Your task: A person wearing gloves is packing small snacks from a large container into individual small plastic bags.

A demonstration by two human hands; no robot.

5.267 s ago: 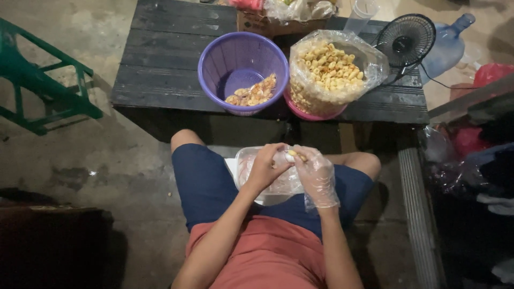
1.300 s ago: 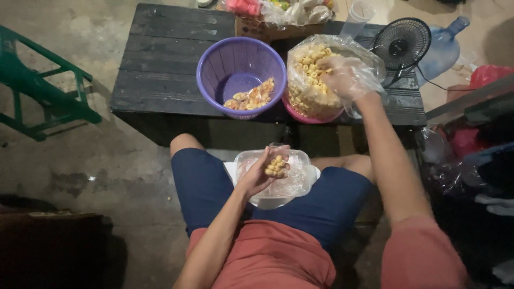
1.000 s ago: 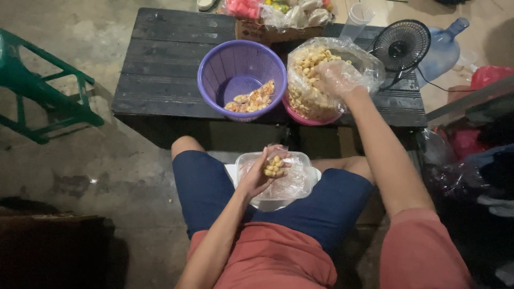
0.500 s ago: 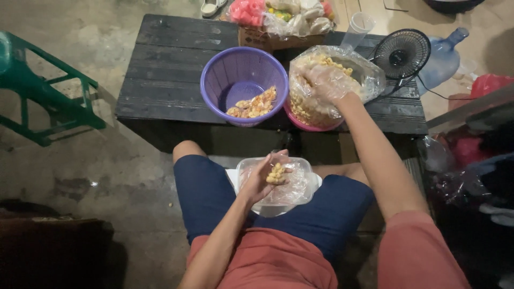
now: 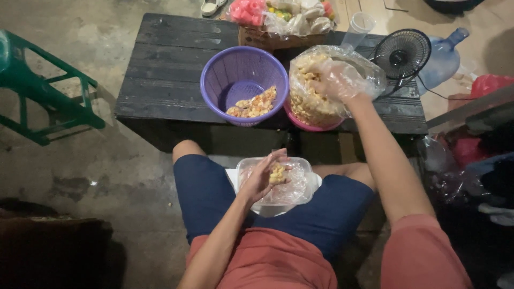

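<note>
I sit with a clear plastic container [image 5: 300,187] on my lap. My left hand [image 5: 263,176], bare, is cupped over it around a small plastic bag of yellow ring-shaped snacks [image 5: 277,174]. My right hand [image 5: 336,81], in a clear plastic glove, reaches into a big clear bag of the same snacks [image 5: 308,101], which stands in a pink bowl [image 5: 305,122] on the black wooden table [image 5: 166,64]. Whether the right hand's fingers grip any snacks cannot be made out.
A purple basket [image 5: 214,80] with orange-coated snacks sits left of the big bag. A small black fan [image 5: 401,51], a clear cup [image 5: 357,27], a cardboard box of packets [image 5: 278,21], a blue water jug [image 5: 443,53] and a green chair [image 5: 43,91] stand around.
My right hand left the lap, reached up to the big snack bag and keeps digging in it. The small bag in my left hand now holds snacks. The view shifted slightly.
</note>
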